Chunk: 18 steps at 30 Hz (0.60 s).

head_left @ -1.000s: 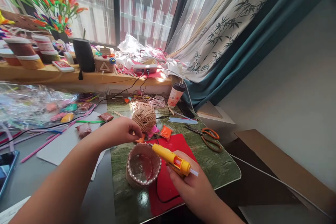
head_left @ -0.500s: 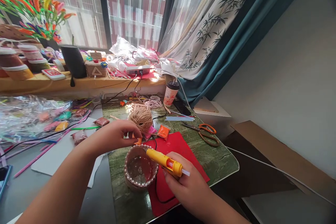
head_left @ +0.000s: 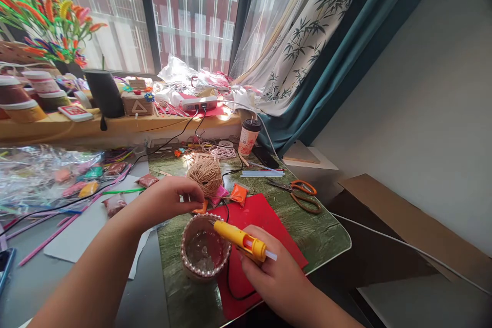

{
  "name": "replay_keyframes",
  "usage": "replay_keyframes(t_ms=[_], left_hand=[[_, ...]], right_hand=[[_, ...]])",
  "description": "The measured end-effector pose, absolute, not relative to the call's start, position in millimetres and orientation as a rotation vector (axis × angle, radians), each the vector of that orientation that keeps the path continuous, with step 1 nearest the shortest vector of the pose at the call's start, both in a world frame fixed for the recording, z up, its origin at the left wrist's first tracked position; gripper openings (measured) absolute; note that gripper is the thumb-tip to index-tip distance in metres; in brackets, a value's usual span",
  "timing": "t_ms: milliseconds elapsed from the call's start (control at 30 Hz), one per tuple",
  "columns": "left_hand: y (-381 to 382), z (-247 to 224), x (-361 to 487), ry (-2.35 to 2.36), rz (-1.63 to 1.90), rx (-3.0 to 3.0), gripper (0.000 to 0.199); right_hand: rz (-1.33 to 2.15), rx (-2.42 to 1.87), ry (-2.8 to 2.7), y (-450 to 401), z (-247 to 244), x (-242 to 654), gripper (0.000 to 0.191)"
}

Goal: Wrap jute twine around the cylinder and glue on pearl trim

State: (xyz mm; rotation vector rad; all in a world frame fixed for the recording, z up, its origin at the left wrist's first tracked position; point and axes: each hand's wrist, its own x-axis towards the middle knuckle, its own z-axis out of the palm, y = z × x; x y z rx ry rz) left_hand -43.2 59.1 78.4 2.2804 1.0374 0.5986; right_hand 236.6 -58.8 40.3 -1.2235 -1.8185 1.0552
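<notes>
Green streaked tabletop [head_left: 315, 241] bears, at seven o'clock, a round brown pot [head_left: 193, 236]; its pearl-bead rim [head_left: 203, 272] looks complete, remainder unclear. Right hand [head_left: 271, 266] grips a yellow plastic glue gun [head_left: 238, 236]; curled left hand [head_left: 173, 197], hold hidden.

The yellow plastic glue gun [head_left: 240, 238] in the right hand [head_left: 273, 272] has shifted inward: its nozzle [head_left: 211, 223], earlier at the far edge of the round brown pot with the pearl-beaded rim [head_left: 198, 269], now shows over the opening. The view has swung right, leaving less of the blue-edged dark device [head_left: 5, 265] to the pot's left visible.
</notes>
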Motion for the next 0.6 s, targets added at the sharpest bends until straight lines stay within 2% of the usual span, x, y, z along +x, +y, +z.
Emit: replay_keyframes(t_ms=[133, 600], left_hand=[[59.4, 77.2, -40.4, 0.926, 0.553, 2.323, 0.01], [58.0, 71.6, -33.6, 1.049, 0.328, 2.318, 0.005]], right_hand=[[1.061, -1.216, -1.8, -58.9, 42.8, 235.8, 0.01], [1.076, -1.256, -1.804, -59.9, 41.9, 237.7, 0.01]])
